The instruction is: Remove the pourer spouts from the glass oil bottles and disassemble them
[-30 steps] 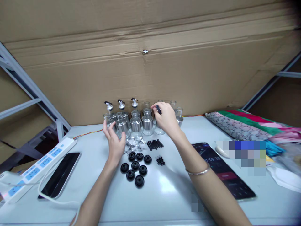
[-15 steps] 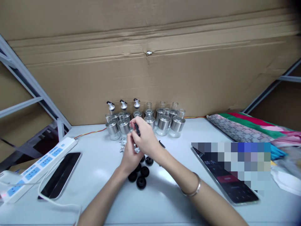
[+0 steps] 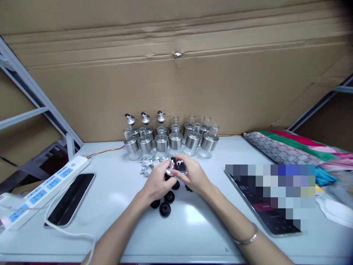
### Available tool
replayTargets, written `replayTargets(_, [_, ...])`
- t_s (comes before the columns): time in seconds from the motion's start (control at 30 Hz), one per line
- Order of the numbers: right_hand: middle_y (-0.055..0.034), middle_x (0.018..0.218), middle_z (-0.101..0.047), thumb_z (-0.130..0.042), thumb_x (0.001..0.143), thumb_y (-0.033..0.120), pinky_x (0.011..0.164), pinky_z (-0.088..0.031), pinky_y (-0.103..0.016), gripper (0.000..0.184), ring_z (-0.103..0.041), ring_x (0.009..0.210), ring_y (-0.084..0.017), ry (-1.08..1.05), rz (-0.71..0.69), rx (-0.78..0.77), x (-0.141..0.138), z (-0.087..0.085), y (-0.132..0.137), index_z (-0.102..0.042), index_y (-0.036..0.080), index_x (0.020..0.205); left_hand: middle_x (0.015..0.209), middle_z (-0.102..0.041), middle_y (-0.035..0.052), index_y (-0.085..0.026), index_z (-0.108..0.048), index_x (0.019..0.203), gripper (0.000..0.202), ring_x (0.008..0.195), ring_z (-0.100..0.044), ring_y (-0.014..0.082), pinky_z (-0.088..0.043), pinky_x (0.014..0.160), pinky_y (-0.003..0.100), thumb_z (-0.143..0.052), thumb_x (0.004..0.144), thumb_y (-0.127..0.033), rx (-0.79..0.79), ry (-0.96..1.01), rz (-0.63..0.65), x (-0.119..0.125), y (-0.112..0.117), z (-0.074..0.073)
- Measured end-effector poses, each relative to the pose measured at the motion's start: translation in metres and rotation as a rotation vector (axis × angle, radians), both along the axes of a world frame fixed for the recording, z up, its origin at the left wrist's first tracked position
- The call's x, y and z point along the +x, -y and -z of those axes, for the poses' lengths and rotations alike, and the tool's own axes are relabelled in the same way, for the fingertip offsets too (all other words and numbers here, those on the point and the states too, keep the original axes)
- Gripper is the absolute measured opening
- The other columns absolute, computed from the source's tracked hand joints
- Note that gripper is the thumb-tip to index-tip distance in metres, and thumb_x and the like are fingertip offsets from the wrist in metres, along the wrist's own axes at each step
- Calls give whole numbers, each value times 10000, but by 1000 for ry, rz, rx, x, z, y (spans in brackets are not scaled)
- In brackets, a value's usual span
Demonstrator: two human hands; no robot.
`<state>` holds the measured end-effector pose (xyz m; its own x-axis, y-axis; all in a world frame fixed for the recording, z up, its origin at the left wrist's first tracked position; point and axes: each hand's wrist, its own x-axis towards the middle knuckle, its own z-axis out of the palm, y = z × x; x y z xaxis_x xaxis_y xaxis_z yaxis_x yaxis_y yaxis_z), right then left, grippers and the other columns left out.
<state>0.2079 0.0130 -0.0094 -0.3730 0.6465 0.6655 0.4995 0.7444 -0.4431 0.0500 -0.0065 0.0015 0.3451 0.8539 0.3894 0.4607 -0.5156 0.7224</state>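
My left hand (image 3: 159, 183) is closed on a silver spout cap (image 3: 170, 170) in the middle of the table. My right hand (image 3: 195, 176) meets it from the other side, thumb and fingers pinching the cap's edge, with a small black lever (image 3: 173, 162) upright on it. Beyond the right fingers lies a pile of small black levers (image 3: 182, 167), partly covered by that hand. Loose silver spout caps (image 3: 147, 170) lie just left of the hands. Several round black stoppers (image 3: 164, 209) are spread beneath and in front of them, some hidden by the left hand.
Glass bottles with steel bands (image 3: 175, 141) stand in two rows at the back; three carry silver-and-black pourers (image 3: 145, 117). On the left are a power strip (image 3: 45, 191), a dark phone (image 3: 72, 198) and a white cable. A second phone (image 3: 275, 217) and folded cloth (image 3: 292, 151) lie right.
Both hands have come down and to the right, from in front of the bottles to beside the lever pile. The right hand has turned, so the silver cap now shows between the hands.
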Motion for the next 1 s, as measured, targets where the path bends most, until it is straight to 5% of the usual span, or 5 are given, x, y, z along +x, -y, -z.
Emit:
replayTargets(0.27, [-109,886,-701,-425,920,506,708,-490,-337,421,-657,816,-227,53,11,134,7,-5,-1,-606,156,1069,569,-367,-56,-197,-314,618,277,537,-344,98,-269,526,223,-542,739,-298,-54,-38,41,3,0,0])
replayTargets(0.63, [-23,656,-655,-569,839,536,572,-457,-256,360,-607,578,-150,-101,63,78,-3,0,6,-572,180,888,642,-543,-8,-180,-444,652,105,598,-513,133,-353,578,227,-549,660,-183,-20,-57,-5,3,0,4])
replayTargets(0.83, [-36,677,-660,-572,843,524,580,-451,-260,354,-603,596,-157,-56,84,169,-3,-1,7,-567,172,883,597,-514,-24,-176,-462,634,81,540,-449,108,-329,550,218,-543,635,-168,-5,-77,43,3,0,4])
replayTargets(1.0, [-49,667,-632,-465,896,542,586,-393,-276,421,-555,600,-161,56,77,276,-1,-3,6,-593,142,857,512,-399,-39,-187,-323,563,245,483,-363,93,-251,501,214,-521,702,-233,76,-107,0,4,0,10])
